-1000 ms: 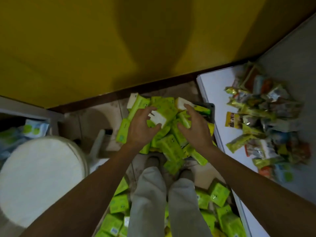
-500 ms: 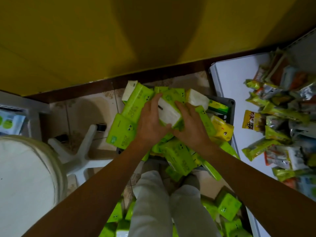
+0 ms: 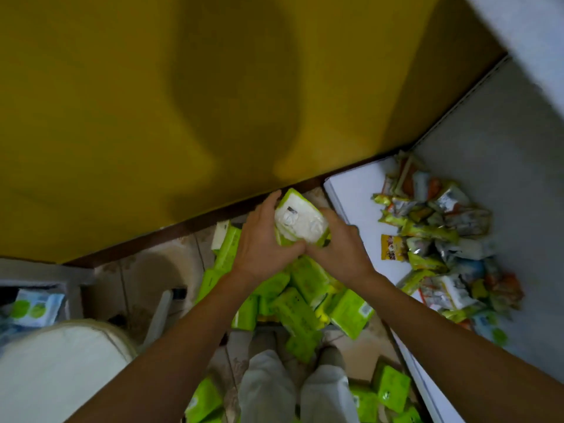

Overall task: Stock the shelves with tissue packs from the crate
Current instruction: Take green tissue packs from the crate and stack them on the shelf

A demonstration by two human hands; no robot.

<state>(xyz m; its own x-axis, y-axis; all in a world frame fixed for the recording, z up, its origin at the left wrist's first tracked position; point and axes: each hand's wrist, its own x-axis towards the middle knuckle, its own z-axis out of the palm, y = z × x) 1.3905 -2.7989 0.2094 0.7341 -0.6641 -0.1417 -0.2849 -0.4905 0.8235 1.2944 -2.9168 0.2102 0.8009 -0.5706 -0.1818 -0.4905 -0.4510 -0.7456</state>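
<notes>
The left hand (image 3: 262, 242) curls its fingers round the left edge of a green-and-white plastic tissue pack (image 3: 300, 222). The right hand (image 3: 340, 250) grips its right side, above heaped green packs (image 3: 305, 296).

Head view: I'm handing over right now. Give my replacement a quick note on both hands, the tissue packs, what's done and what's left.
Left hand: grips the left side of the raised tissue pack.
Right hand: grips its right side, from below.
Pile of green packs: lies beneath the hands. More loose packs lie on the floor by the feet.
White shelf, at right: holds snack packets; no green packs show on it.
Done: one pack lifted off the pile.
Left: set it on a shelf, then move the rest.
</notes>
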